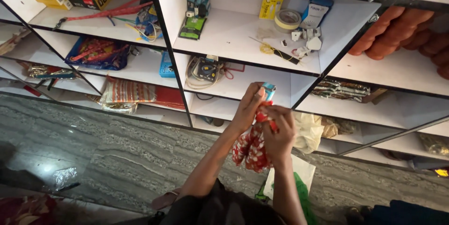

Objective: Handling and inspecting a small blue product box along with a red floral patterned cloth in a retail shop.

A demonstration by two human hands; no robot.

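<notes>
Both hands meet before the white shelf (243,89): the left hand (247,109) pinches a small blue object (268,91), while the right hand (279,129) clenches the red patterned cloth (250,149) hanging beneath it.

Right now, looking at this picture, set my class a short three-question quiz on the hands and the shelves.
1. True or false: both hands hold the red patterned cloth pouch.
2. Which thing lies on the same shelf as the yellow packet? A) roll of tape B) orange rolls C) silver foil wrapper
3. Fill in: the left hand holds a small ___ box at the pouch's top, with the right hand beside it.

Key: 1 true; 2 A; 3 blue.
</notes>
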